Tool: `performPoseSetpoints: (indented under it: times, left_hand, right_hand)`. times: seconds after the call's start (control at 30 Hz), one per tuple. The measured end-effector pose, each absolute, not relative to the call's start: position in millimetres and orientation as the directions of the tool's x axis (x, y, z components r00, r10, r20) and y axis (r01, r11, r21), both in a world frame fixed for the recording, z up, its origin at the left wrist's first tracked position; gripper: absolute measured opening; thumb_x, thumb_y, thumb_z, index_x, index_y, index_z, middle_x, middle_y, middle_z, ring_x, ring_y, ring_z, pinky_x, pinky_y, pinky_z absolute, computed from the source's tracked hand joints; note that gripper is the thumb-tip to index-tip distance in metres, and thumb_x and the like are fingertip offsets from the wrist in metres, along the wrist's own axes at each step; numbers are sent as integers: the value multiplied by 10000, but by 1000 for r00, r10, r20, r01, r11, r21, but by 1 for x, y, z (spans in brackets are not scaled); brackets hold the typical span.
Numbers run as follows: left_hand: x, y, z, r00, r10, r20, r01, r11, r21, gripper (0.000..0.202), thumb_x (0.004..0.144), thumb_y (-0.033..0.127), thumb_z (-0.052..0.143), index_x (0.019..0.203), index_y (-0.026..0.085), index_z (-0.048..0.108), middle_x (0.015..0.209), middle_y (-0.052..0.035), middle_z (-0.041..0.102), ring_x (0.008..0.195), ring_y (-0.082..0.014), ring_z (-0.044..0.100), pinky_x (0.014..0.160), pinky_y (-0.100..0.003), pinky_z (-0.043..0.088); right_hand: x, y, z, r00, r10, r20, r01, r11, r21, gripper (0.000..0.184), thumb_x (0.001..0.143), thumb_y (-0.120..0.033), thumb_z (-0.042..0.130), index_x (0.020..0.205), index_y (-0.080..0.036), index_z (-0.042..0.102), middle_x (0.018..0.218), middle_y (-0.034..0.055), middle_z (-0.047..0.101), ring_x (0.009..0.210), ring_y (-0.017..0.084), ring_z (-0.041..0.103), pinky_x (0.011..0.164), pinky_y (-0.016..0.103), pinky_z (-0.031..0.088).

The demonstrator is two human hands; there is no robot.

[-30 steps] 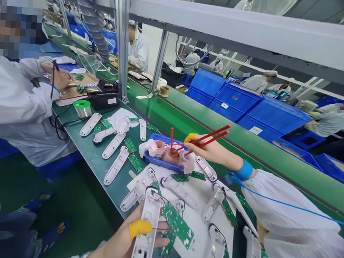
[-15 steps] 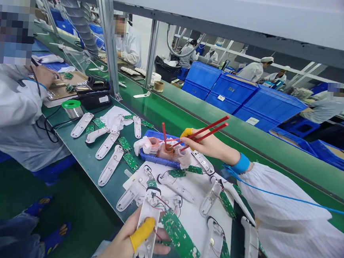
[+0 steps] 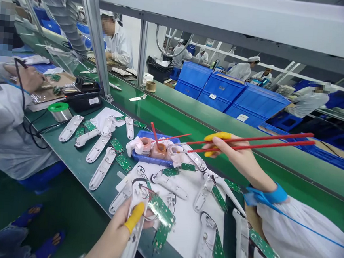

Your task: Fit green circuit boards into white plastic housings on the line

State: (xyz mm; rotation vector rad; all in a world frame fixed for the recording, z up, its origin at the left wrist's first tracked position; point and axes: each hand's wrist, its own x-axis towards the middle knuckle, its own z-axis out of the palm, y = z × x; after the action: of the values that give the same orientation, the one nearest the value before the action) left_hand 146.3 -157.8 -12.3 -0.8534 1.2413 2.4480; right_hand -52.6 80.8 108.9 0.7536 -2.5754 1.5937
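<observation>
My left hand [image 3: 123, 220], a yellow finger cot on its thumb, is closed on a white plastic housing half [image 3: 135, 231]. Thin wires link that shell to a green circuit board [image 3: 162, 211] hanging at its right. My right hand [image 3: 222, 145], wearing yellow finger cots, pinches two thin red-handled brushes [image 3: 274, 141]. Their tips point left, by the right-hand jar [image 3: 174, 150]. A middle jar [image 3: 158, 151] of reddish-brown liquid has a red stick [image 3: 153, 131] standing in it. Left of it is a pinkish jar [image 3: 145, 144] with white tissue around it. All sit in a blue tray [image 3: 134, 156].
Several white housings [image 3: 102, 169] with wired boards lie around the white sheet [image 3: 182, 225] and green bench. A solder spool [image 3: 59, 112] stands at left, near a co-worker's hand [image 3: 29, 79]. Blue crates [image 3: 219, 91] stand beyond the green belt [image 3: 167, 112].
My right hand has moved right, drawing the two brushes away from the middle jar. The housing in my left hand has tilted, and its board has swung up closer. The view has shifted a little.
</observation>
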Motion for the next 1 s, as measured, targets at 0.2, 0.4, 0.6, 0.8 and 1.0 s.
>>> performPoseSetpoints:
  times: [0.2,0.4,0.6,0.8,1.0]
  left_hand:
    - [138,-145,-3,-861,-87,-501,-424,-421,802,427,721,309,711,1123,219,600,1123,-85,669,1001,-303,650,850,-405,545]
    - [139,-109,29,-922,-3,-387,-370,-287,884,384,760,314,668,1129,218,621,1145,-69,662,911,-251,651,763,-344,570]
    - [144,-92,32,-941,177,-290,-307,-81,948,384,861,274,522,1243,252,558,1217,-59,626,1037,-248,603,788,-311,560]
    - [143,-85,36,-948,126,-291,-300,-63,952,372,865,329,524,1224,247,570,1166,-50,654,1106,-245,582,956,-334,491]
    - [142,-82,34,-922,-9,-387,-378,-189,906,355,755,284,659,1104,222,628,1120,-75,648,942,-267,645,774,-388,581]
  right_hand:
    - [31,121,99,-985,-72,154,-163,136,-977,314,737,-471,704,581,-201,672,466,43,641,369,150,557,323,236,471]
    - [96,121,89,-994,-76,72,-74,23,-997,409,780,-503,647,497,-211,698,433,65,632,362,143,557,368,214,481]
    - [116,130,76,-998,-56,21,-17,-78,-997,353,776,-462,671,524,-219,717,459,58,647,376,141,563,373,211,488]
    - [129,144,75,-992,91,90,-94,-39,-995,316,761,-470,686,570,-221,717,475,46,650,377,145,570,369,217,504]
    - [144,143,69,-998,55,36,-35,12,-999,328,809,-464,630,588,-240,722,488,58,656,428,195,625,382,258,534]
